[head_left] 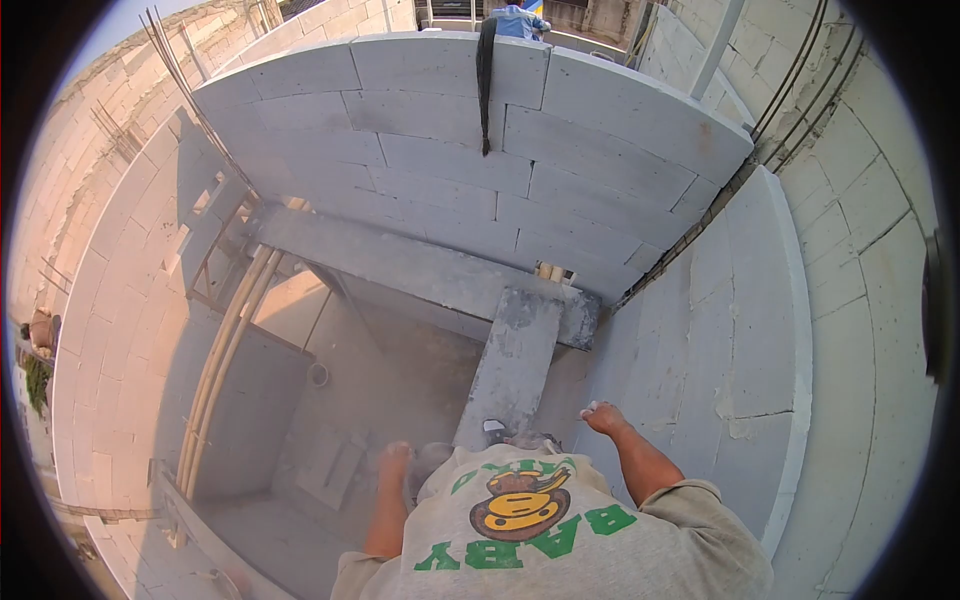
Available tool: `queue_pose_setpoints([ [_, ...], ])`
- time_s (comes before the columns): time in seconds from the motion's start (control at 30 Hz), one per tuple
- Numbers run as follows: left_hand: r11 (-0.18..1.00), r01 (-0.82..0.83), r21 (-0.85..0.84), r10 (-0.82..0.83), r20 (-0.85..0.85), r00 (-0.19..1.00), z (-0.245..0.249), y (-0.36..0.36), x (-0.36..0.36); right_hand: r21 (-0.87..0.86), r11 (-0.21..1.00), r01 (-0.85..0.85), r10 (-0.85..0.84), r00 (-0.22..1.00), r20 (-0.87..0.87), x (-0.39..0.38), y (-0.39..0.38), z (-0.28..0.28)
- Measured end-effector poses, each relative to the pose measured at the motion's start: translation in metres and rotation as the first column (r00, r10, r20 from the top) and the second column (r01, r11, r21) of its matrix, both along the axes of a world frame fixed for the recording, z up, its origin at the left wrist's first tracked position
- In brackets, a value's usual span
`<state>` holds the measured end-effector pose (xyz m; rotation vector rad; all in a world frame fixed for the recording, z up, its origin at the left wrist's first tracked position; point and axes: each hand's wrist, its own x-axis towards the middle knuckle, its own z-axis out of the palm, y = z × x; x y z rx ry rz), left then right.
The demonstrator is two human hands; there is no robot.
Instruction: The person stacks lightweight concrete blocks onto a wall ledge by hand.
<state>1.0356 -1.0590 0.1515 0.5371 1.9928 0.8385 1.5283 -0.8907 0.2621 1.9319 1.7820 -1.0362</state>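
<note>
My right hand (603, 417) is held out beside the white block wall (690, 330) on the right, fingers closed. Something small and whitish shows at its fingertips, too small to name. My left hand (396, 458) hangs low by my left side, hazy with dust and smeared, so its fingers cannot be made out. Below me a grey, stained plank (515, 350) runs forward from my feet, and a dark shoe (494, 428) shows on it. The plank's far end meets a long grey plank (400, 262) lying crosswise along the front wall.
A curved-looking white block wall (430, 150) stands ahead, with a dark cloth-like strip (486, 90) draped over its top. Bamboo poles (225, 370) lean at left. A round bucket-like thing (318, 375) sits on the dusty floor far below. Another person (518, 22) is beyond the wall.
</note>
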Motion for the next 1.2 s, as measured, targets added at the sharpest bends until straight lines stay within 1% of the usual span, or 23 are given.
queue_pose_setpoints([
  [0.07,0.995,0.101,0.026,-0.103,0.091,0.991,0.056,0.047,0.032,0.008,0.999,0.035,-0.035,0.999,0.022,0.013,0.017,0.005],
  [0.17,0.988,0.154,0.023,-0.155,0.059,0.986,0.048,0.078,0.04,0.076,0.99,0.121,-0.122,0.992,0.017,0.022,0.037,0.005],
  [0.2,0.976,0.217,-0.019,-0.217,-0.02,0.976,0.037,0.082,0.035,0.064,0.989,0.131,-0.13,0.991,-0.022,0.02,0.04,0.002],
  [0.23,0.973,0.229,-0.02,-0.229,-0.021,0.973,0.029,0.084,0.03,0.049,0.989,0.138,-0.135,0.989,-0.059,0.018,0.041,-0.001],
  [0.27,0.972,0.213,-0.103,-0.214,0.002,0.977,0.022,0.085,0.026,0.047,0.988,0.149,-0.146,0.987,-0.06,0.014,0.041,-0.003],
  [0.3,0.963,0.197,-0.186,-0.196,0.024,0.98,0.011,0.083,0.02,0.001,0.996,0.094,-0.094,0.993,-0.065,0.008,0.044,-0.004],
  [0.33,0.936,0.274,-0.22,-0.293,-0.055,0.955,-0.033,0.077,0.002,-0.041,0.998,0.037,-0.04,0.997,-0.073,0.005,0.051,-0.003],
  [0.37,0.903,0.345,-0.256,-0.386,-0.132,0.913,-0.071,0.077,-0.013,-0.036,0.998,0.047,-0.049,0.996,-0.071,0.003,0.062,0.001],
  [0.4,0.844,0.457,-0.28,-0.508,-0.144,0.849,-0.074,0.08,-0.017,-0.06,0.997,0.039,-0.047,0.991,-0.123,0.003,0.073,0.006],
  [0.47,0.765,0.567,-0.306,-0.628,-0.157,0.763,-0.06,0.104,-0.016,-0.081,0.996,0.04,-0.054,0.983,-0.178,0.006,0.102,0.005],
  [0.53,0.839,0.304,-0.451,-0.345,-0.01,0.938,-0.047,0.139,-0.003,0.055,0.991,0.118,-0.11,0.984,-0.137,0.017,0.146,0.002],
  [0.57,0.841,0.307,-0.446,-0.349,-0.012,0.937,-0.046,0.162,-0.002,0.062,0.991,0.122,-0.113,0.984,-0.138,0.02,0.172,0.009],
  [0.63,0.893,0.214,-0.396,-0.241,-0.018,0.97,-0.055,0.205,0.002,0.107,0.96,0.26,-0.231,0.946,-0.229,0.027,0.224,0.034],
  [0.67,0.894,0.209,-0.396,-0.232,-0.01,0.973,-0.063,0.219,0.004,0.107,0.962,0.25,-0.222,0.95,-0.221,0.03,0.237,0.041],
  [0.73,0.939,0.086,-0.332,-0.115,-0.071,0.991,-0.071,0.273,0.012,0.229,0.923,0.31,-0.245,0.93,-0.273,0.037,0.286,0.062],
  [0.77,0.966,0.132,-0.221,-0.154,-0.086,0.984,-0.068,0.3,0.016,0.251,0.913,0.322,-0.247,0.925,-0.29,0.043,0.31,0.074],
  [0.8,0.976,0.183,-0.118,-0.196,-0.112,0.974,-0.053,0.336,0.018,0.263,0.902,0.343,-0.256,0.915,-0.312,0.047,0.331,0.089],
  [0.83,0.987,0.153,-0.05,-0.158,-0.111,0.981,-0.037,0.39,0.014,0.325,0.854,0.406,-0.286,0.888,-0.359,0.052,0.367,0.108],
  [0.93,0.975,0.213,0.056,-0.214,0.01,0.977,0.059,0.512,0.03,0.557,0.661,0.503,-0.289,0.855,-0.43,0.078,0.419,0.162],
  [1.0,0.956,0.236,0.174,-0.216,-0.128,0.968,0.099,0.58,0.03,0.567,0.56,0.604,-0.342,0.792,-0.506,0.098,0.444,0.185],
  [1.07,0.96,0.116,0.254,-0.093,-0.101,0.991,0.15,0.641,0.029,0.588,0.496,0.639,-0.355,0.767,-0.535,0.108,0.453,0.224],
  [1.13,0.923,0.091,0.375,-0.08,-0.044,0.996,0.237,0.691,0.041,0.673,0.384,0.632,-0.344,0.774,-0.532,0.136,0.464,0.23],
  [1.2,0.859,0.12,0.497,-0.087,-0.089,0.992,0.306,0.733,0.048,0.624,0.306,0.719,-0.39,0.693,-0.606,0.138,0.478,0.272],
])
